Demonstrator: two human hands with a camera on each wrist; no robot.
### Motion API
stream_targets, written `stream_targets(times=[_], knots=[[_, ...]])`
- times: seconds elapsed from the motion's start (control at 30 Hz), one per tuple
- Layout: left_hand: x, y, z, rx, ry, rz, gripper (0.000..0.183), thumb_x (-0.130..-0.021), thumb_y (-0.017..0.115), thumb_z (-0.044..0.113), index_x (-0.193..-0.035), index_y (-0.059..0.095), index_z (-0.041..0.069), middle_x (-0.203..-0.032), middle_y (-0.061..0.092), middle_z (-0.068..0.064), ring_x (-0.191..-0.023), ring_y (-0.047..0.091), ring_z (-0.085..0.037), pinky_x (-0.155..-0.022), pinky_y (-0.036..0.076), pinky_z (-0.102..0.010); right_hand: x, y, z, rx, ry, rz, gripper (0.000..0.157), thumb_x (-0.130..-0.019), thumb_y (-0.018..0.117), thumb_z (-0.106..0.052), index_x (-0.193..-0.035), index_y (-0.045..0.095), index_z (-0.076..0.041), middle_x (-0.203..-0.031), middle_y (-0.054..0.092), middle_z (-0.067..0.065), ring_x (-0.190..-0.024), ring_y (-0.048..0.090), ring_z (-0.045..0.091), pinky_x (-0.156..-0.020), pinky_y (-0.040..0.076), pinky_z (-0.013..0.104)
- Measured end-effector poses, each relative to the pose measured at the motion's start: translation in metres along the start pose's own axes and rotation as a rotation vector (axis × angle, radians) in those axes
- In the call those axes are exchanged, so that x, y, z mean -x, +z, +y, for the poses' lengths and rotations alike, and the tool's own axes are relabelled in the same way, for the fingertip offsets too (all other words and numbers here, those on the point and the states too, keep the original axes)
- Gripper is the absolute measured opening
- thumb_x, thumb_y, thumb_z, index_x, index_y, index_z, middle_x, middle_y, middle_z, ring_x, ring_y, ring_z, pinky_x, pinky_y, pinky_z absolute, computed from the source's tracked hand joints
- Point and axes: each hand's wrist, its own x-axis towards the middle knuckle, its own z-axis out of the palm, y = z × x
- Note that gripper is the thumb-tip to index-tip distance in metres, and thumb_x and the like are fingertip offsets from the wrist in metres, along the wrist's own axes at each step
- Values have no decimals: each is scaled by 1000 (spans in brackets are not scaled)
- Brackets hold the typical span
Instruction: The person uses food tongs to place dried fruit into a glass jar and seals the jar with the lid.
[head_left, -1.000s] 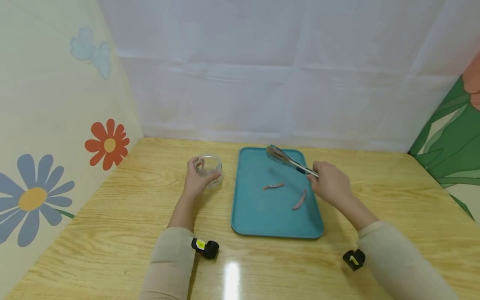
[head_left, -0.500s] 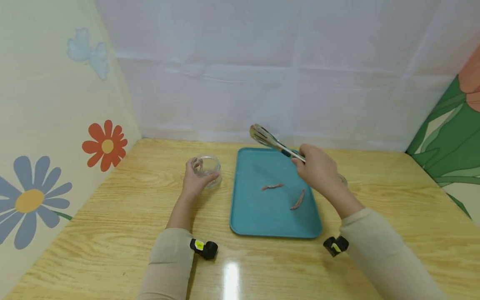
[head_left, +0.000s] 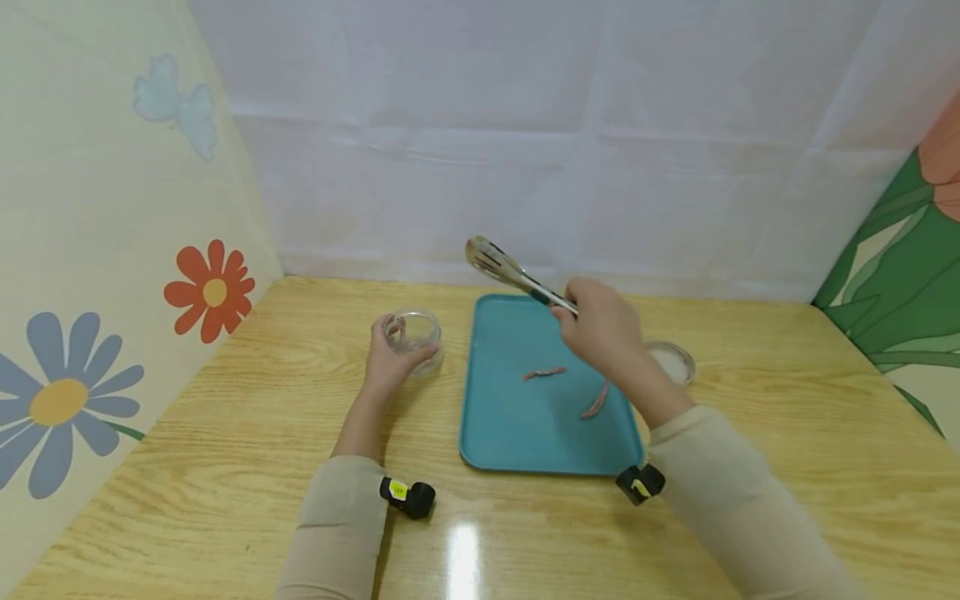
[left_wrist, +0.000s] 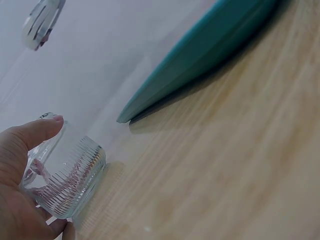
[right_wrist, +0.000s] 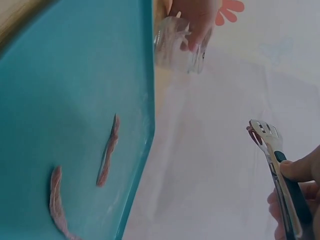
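Observation:
My left hand (head_left: 388, 360) holds a clear, ribbed glass cup (left_wrist: 82, 172) upright on the table, thumb and fingers around its sides. Pinkish strips show through its wall in the left wrist view. With my right hand (head_left: 603, 327) I grip metal tongs (head_left: 517, 276) with dark handle inserts, raised over the far part of a blue-green tray (head_left: 504, 437). Their head points left toward the cup, and a small reddish piece (right_wrist: 254, 134) shows between the tips. On the tray lie two thin pink meat strips, one near the middle (head_left: 545, 373) and one to the right (head_left: 596, 402).
A round thing with a clear rim (head_left: 672, 363) lies on the wooden table (head_left: 247, 467), right of the tray and partly behind my right forearm. A white cloth (head_left: 420, 200) hangs at the back. Flower-patterned panels stand at both sides.
My right hand has carried the tongs up and leftward from low over the tray's far right, uncovering the round clear-rimmed thing. My left hand and the glass cup stay in place.

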Motion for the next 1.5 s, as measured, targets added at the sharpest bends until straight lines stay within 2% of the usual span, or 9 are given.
stream_targets(times=[0.37, 0.53, 0.77, 0.93, 1.5], knots=[[-1, 0, -1, 2, -5, 3, 89, -69, 73, 21, -134, 13, 10, -134, 24, -14, -122, 20, -32, -95, 27, -39, -1, 16, -25, -20, -37, 4, 21, -86, 54, -26, -73, 45, -11, -65, 45, 2, -51, 42, 17, -42, 33, 30], [-1, 0, 0, 2, 8, 6, 88, -69, 73, 21, -133, 14, 8, -133, 25, -15, -121, 21, -32, -95, 27, -39, -1, 22, -32, -33, -18, -19, 20, -86, 54, -27, -75, 46, -12, -65, 46, 1, -49, 43, 16, -40, 34, 29], [-1, 0, -1, -8, 18, 8, 88, -69, 73, 21, -133, 14, 8, -133, 25, -16, -121, 22, -33, -95, 27, -39, -1, 30, -39, -4, 6, -57, 20, -85, 54, -28, -75, 47, -13, -65, 48, 0, -46, 46, 11, -38, 36, 28], [-1, 0, -1, -10, 15, 11, 89, -69, 73, 22, -134, 14, 8, -132, 25, -16, -121, 22, -32, -96, 25, -39, -1, 38, -45, 29, -17, -72, 22, -85, 55, -28, -73, 46, -13, -64, 46, 0, -50, 44, 14, -39, 35, 29], [-1, 0, -1, 14, 28, 4, 87, -70, 73, 19, -133, 15, 7, -133, 24, -17, -121, 23, -31, -97, 23, -38, 8, 59, -48, 36, -54, -94, 24, -84, 57, -26, -70, 43, -14, -62, 43, -1, -50, 41, 15, -39, 32, 27]])
